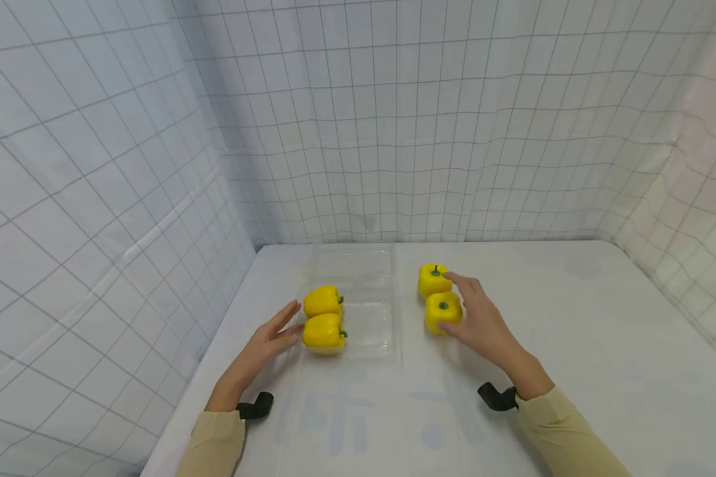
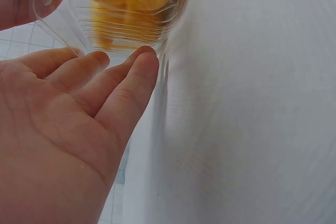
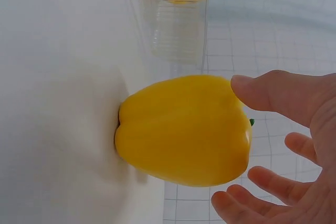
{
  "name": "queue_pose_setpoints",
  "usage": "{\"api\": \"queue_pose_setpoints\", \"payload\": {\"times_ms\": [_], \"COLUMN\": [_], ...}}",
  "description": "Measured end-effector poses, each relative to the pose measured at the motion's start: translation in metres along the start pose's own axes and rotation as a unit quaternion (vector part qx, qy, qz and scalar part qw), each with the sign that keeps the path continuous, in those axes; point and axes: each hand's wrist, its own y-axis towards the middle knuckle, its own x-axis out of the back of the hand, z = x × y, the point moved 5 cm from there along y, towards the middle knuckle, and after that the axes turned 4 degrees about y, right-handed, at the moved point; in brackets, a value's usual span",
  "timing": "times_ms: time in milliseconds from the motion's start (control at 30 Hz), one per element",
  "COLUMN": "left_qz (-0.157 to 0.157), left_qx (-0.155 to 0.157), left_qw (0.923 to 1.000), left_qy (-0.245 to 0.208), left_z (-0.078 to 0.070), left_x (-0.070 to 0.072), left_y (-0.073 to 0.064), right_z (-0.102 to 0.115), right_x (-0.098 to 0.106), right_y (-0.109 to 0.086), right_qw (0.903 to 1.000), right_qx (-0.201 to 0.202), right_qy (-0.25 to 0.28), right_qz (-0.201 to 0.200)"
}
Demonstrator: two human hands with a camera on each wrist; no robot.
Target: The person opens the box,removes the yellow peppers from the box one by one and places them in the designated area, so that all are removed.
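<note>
In the head view, two yellow bell peppers lie on their sides in the left part of a clear plastic clamshell box [image 1: 372, 328]: a front one [image 1: 323, 332] and a rear one [image 1: 321, 302]. My left hand [image 1: 267, 343] is at the box's left side, fingers extended; the left wrist view puts the fingertips [image 2: 144, 64] right at its ribbed wall. Two more yellow bell peppers stand upright right of the box, one nearer [image 1: 443, 313], one farther [image 1: 432, 281]. My right hand [image 1: 480, 328] is spread around the nearer pepper, thumb [image 3: 273, 95] at its upper edge, other fingers apart.
The box's clear lid [image 1: 352, 264] is folded back behind the base. Everything stands on a white-covered table [image 1: 543, 318]. Grid-patterned white curtains [image 1: 394, 132] hang behind it and along both sides.
</note>
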Motion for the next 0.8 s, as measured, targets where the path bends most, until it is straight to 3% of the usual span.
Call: {"api": "queue_pose_setpoints", "payload": {"times_ms": [200,800], "left_qz": [0.000,-0.003], "left_qx": [0.008,0.007], "left_qw": [1.0000,1.0000], "left_qy": [0.004,-0.005], "left_z": [0.001,0.000], "left_x": [0.000,-0.001], "left_y": [0.001,0.000], "right_z": [0.010,0.038], "right_x": [0.002,-0.011], "right_y": [0.004,0.019], "right_qw": [1.0000,0.9980], "right_qx": [-0.001,0.053], "right_qy": [-0.004,0.033], "right_qz": [0.003,-0.003]}}
